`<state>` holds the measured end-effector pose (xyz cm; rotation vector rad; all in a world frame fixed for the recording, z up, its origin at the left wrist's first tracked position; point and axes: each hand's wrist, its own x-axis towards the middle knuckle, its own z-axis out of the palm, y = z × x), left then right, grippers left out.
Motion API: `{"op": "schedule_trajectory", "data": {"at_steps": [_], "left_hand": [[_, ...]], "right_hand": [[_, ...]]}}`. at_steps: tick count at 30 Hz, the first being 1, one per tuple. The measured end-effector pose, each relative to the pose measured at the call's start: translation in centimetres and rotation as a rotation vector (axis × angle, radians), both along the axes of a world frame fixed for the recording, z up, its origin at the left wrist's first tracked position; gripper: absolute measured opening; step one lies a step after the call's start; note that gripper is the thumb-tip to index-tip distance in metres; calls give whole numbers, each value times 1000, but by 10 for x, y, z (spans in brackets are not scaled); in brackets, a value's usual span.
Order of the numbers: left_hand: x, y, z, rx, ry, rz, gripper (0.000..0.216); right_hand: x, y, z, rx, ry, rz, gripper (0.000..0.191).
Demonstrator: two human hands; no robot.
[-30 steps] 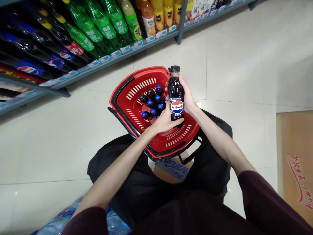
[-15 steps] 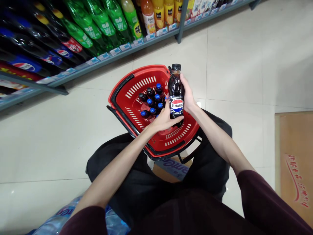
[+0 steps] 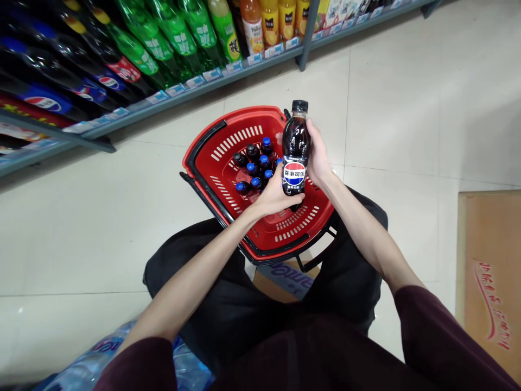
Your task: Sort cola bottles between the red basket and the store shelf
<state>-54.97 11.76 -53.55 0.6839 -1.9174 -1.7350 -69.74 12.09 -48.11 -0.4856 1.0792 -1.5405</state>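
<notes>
A dark cola bottle (image 3: 295, 144) with a black cap and a red, white and blue label is held nearly upright in both hands. My left hand (image 3: 277, 194) grips its lower part, the thumb lying across the base. Around the upper right side curls my right hand (image 3: 319, 155), its fingers mostly hidden behind the bottle. Below them sits a red shopping basket (image 3: 203, 144) with slotted walls. Several small cola bottles (image 3: 255, 168) with blue or black caps stand inside it; my left hand hides some of them.
A shelf (image 3: 163, 95) at the upper left bears rows of large cola bottles (image 3: 49, 98), green soda bottles (image 3: 179, 32) and orange juice bottles (image 3: 269, 21). A cardboard box (image 3: 494, 244) lies on the floor at the right. Wrapped water bottles (image 3: 101, 358) are at the lower left.
Both hands and the cola bottle have shifted slightly right and up. The bottle stays gripped, and the basket's contents look the same.
</notes>
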Motion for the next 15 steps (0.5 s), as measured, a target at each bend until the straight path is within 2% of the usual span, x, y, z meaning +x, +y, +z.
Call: {"op": "schedule_trajectory", "data": {"at_steps": [5, 9, 13, 15], "left_hand": [[2, 0, 2, 16, 56, -150, 86], [3, -3, 4, -17, 52, -224, 90], [3, -11, 6, -33, -46, -154, 84], [2, -14, 5, -120, -101, -73, 88]], "right_hand": [[-9, 2, 2, -69, 2, 69, 51], [-8, 5, 2, -94, -8, 17, 50], [-5, 4, 0, -124, 10, -116, 44], [-6, 1, -1, -115, 59, -226, 41]]}}
